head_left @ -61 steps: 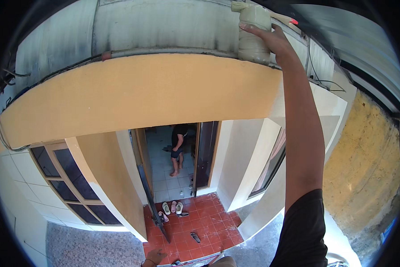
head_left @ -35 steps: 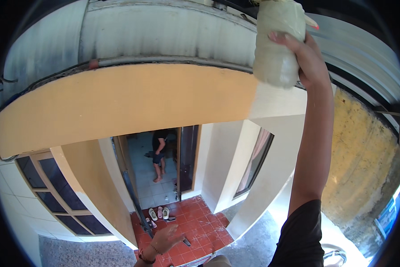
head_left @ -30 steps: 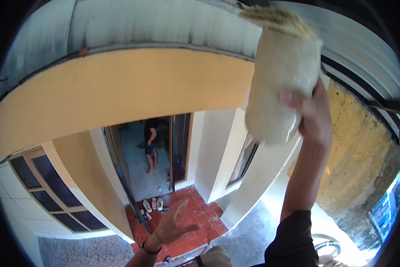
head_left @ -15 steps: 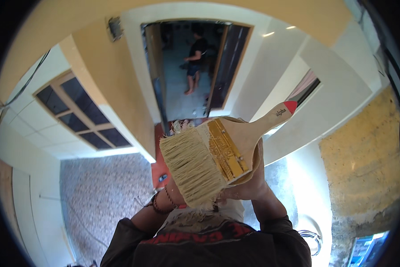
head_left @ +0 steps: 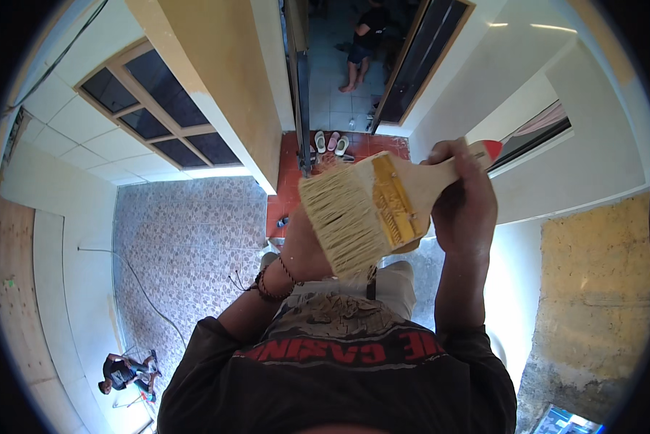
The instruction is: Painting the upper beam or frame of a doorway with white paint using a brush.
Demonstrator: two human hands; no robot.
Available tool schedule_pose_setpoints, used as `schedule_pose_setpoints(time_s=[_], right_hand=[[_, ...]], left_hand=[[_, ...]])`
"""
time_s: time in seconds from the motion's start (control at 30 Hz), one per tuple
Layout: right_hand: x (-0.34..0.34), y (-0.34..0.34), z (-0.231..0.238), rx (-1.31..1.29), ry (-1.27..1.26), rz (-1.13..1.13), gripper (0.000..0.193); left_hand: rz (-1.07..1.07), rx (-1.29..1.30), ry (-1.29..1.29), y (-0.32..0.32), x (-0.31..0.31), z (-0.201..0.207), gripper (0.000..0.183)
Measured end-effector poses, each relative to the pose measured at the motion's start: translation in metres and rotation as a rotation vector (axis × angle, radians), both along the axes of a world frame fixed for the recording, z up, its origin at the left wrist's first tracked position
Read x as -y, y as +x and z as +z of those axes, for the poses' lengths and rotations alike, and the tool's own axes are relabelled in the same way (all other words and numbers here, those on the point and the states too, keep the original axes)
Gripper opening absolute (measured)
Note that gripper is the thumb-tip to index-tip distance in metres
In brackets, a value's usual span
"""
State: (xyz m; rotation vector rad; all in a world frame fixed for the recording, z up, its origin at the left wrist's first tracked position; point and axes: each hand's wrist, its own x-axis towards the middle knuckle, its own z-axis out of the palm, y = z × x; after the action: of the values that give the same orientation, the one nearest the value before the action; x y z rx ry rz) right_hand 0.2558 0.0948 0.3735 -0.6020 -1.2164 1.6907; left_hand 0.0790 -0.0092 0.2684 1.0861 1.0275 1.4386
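A wide flat paintbrush (head_left: 398, 202) with pale bristles, a yellow-stained metal band and a red-tipped wooden handle is held up before my chest. My right hand (head_left: 466, 206) is closed around its handle, bristles pointing left. My left hand (head_left: 307, 249), with braided bracelets at the wrist, is behind the bristles. Its fingers are hidden there, so I cannot see what they hold. A narrow yellowish edge shows beneath the metal band; what it belongs to is unclear.
Ahead, a person (head_left: 361, 47) stands beyond an open doorway, with several shoes (head_left: 332, 142) on the red tiles before it. Another person (head_left: 122, 372) sits at lower left. A cable (head_left: 140, 278) crosses the patterned floor. At right is a patchy yellow wall (head_left: 592, 260).
My right hand has shifted from beneath the brush up to its handle. The brush sits slightly farther right and higher in view. The view has tilted down, showing more floor and the seated person.
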Motion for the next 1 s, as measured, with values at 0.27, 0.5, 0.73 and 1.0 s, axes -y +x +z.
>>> schedule_pose_setpoints(time_s=[0.27, 0.5, 0.73, 1.0], right_hand=[[-0.004, 0.015, 0.000, -0.343, -0.101, -0.035, 0.037], [0.019, -0.019, -0.037, -0.493, -0.376, 0.102, 0.042], [0.006, -0.017, -0.026, -0.602, -0.185, 0.223, 0.037], [0.004, -0.004, 0.062, -0.029, 1.015, 0.210, 0.036]], left_hand=[[0.111, -0.478, 0.104, -0.016, 0.007, 0.002, 0.102], [0.070, -0.328, 0.168, -0.019, 0.014, 0.000, 0.118], [0.325, -0.636, 0.247, -0.035, 0.018, 0.003, 0.101], [0.502, -0.769, 0.441, -0.077, 0.006, 0.041, 0.078]])
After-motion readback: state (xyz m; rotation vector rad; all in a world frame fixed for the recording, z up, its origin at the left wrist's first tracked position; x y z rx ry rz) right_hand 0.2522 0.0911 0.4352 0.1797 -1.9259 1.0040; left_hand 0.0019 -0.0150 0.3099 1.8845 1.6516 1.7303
